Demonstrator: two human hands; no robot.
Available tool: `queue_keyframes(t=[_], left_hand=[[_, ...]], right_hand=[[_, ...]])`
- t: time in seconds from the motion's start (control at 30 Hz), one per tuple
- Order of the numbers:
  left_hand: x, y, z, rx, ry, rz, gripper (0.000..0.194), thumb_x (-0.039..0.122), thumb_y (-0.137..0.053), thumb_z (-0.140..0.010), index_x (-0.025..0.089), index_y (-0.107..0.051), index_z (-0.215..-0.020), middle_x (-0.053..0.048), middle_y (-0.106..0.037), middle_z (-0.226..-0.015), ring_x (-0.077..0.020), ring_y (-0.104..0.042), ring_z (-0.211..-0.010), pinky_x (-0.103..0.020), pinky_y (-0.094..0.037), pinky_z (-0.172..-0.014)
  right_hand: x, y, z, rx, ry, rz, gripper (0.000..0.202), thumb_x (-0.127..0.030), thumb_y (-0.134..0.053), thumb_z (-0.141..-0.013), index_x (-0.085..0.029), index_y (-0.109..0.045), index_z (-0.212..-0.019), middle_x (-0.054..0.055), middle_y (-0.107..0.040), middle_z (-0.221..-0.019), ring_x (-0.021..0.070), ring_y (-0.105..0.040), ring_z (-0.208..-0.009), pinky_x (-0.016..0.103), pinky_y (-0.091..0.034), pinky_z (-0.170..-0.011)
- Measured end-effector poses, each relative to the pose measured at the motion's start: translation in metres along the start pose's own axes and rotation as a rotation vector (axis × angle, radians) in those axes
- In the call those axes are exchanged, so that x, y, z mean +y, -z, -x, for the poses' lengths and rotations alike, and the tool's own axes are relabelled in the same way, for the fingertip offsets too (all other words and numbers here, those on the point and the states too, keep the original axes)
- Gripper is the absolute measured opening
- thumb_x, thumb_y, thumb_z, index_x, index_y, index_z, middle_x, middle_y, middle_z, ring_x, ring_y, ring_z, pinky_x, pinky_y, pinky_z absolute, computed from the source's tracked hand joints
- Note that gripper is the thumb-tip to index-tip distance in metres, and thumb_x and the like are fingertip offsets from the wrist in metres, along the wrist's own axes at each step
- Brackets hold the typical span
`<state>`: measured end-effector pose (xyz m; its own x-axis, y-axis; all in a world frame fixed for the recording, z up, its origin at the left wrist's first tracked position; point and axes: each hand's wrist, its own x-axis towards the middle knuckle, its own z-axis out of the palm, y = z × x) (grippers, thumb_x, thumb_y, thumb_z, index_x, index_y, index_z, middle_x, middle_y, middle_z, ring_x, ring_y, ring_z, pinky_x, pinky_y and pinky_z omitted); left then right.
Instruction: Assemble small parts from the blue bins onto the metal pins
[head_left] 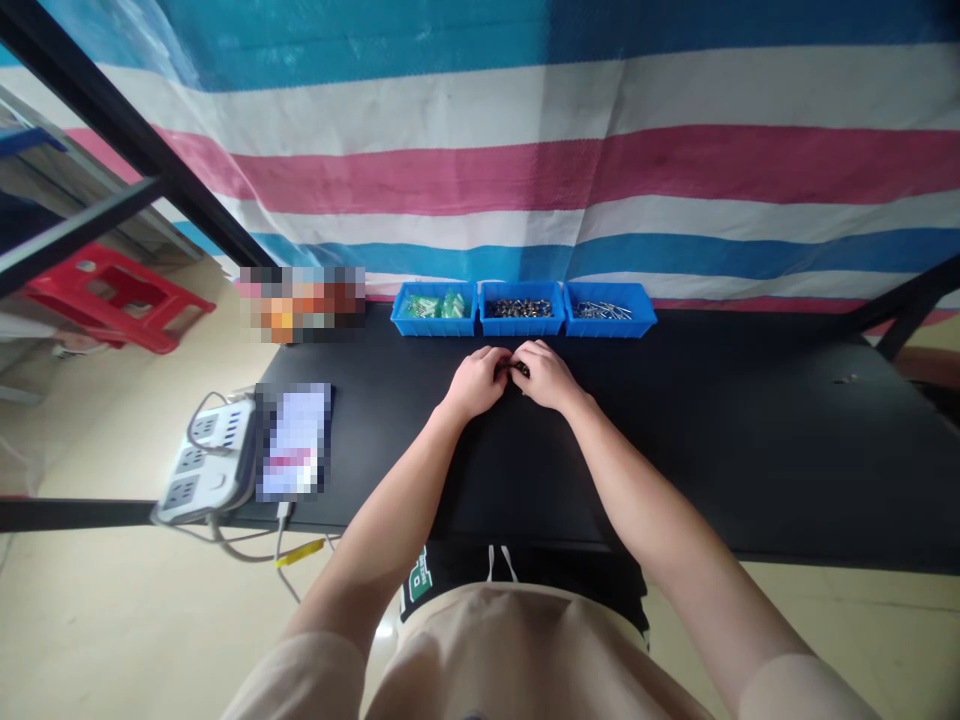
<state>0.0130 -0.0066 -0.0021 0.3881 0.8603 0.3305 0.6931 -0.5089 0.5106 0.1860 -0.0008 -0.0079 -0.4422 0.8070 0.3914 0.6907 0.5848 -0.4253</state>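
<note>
My left hand and my right hand meet just in front of the blue bins, their fingertips almost touching. Curled fingers close both hands. A few small dark and brass-coloured metal pieces show at the fingers of my right hand; their exact kind is too small to tell. What the left fingers pinch is hidden. Behind the hands, the middle blue bin holds many small brass and dark metal parts. Thin silvery rods or pins lie in the right blue bin. Small green-and-clear bags of pieces fill the left blue bin.
A blurred-out flat device and a white power strip with cables lie at the left of the black table. Small bits rest far right. A striped sheet hangs behind; a red stool stands left.
</note>
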Motion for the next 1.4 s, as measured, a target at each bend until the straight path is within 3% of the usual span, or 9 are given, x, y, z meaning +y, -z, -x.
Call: queue_keyframes(t=[0.67, 0.9, 1.17, 1.4], left_hand=[[0.007, 0.001, 0.002, 0.056, -0.036, 0.081, 0.028, 0.017, -0.051, -0.087, 0.015, -0.062, -0.112, -0.009, -0.066, -0.099, -0.0179, -0.064, -0.087, -0.030, -0.053, -0.081], [0.009, 0.004, 0.002, 0.158, -0.061, 0.137, 0.029, 0.021, -0.047, -0.092, 0.015, -0.063, -0.115, -0.009, -0.066, -0.101, -0.0160, -0.064, -0.090, -0.028, -0.053, -0.083], [0.009, 0.006, 0.001, 0.296, 0.073, 0.203, 0.012, 0.022, -0.062, -0.085, 0.016, -0.066, -0.095, -0.003, -0.069, -0.086, -0.0119, -0.062, -0.070, -0.024, -0.051, -0.067], [0.006, 0.002, 0.000, 0.388, -0.037, 0.300, 0.005, 0.016, -0.066, -0.080, 0.018, -0.069, -0.083, -0.003, -0.070, -0.085, -0.0133, -0.066, -0.075, -0.025, -0.053, -0.070]], right_hand=[[0.000, 0.000, -0.001, 0.127, -0.009, -0.202, 0.016, -0.022, -0.048, -0.092, -0.020, -0.061, -0.081, 0.006, -0.063, -0.087, 0.0207, -0.056, -0.089, 0.035, -0.047, -0.084], [-0.004, 0.002, -0.001, 0.234, -0.022, -0.252, 0.020, -0.032, -0.050, -0.092, -0.020, -0.061, -0.079, 0.006, -0.064, -0.082, 0.0208, -0.058, -0.085, 0.035, -0.049, -0.080], [-0.012, 0.004, 0.001, 0.270, -0.063, -0.259, 0.026, -0.036, -0.050, -0.092, -0.019, -0.066, -0.105, 0.007, -0.069, -0.088, 0.0212, -0.062, -0.086, 0.035, -0.052, -0.079], [-0.012, 0.003, 0.002, 0.273, 0.038, -0.347, 0.034, -0.032, -0.053, -0.089, -0.020, -0.065, -0.119, 0.008, -0.070, -0.097, 0.0213, -0.065, -0.087, 0.038, -0.056, -0.081]])
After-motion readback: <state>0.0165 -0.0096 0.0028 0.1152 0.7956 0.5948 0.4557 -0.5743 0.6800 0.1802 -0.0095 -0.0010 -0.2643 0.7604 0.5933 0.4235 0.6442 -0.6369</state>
